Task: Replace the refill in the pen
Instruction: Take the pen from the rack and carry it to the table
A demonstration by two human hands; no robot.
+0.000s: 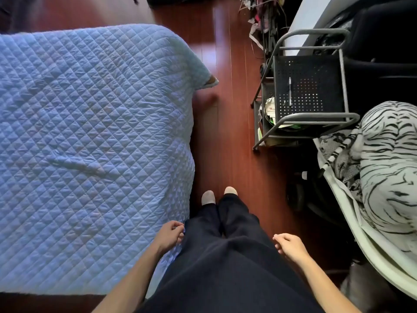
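Pen [290,91] lying flat on perforated cart shelf [316,68], upper right of frame. Left hand [168,236] and right hand [291,246] low in frame beside dark trousers [225,256], fingers loosely curled, holding nothing.

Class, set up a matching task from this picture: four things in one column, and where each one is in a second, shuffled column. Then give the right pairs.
Things:
1. pen
2. quilt
3. striped cushion
4. left hand

Places:
A. over the bed
B. beside the dark trousers
C. on the cart's perforated top shelf
D. on the chair, far right

Pairs: 1-C, 2-A, 3-D, 4-B
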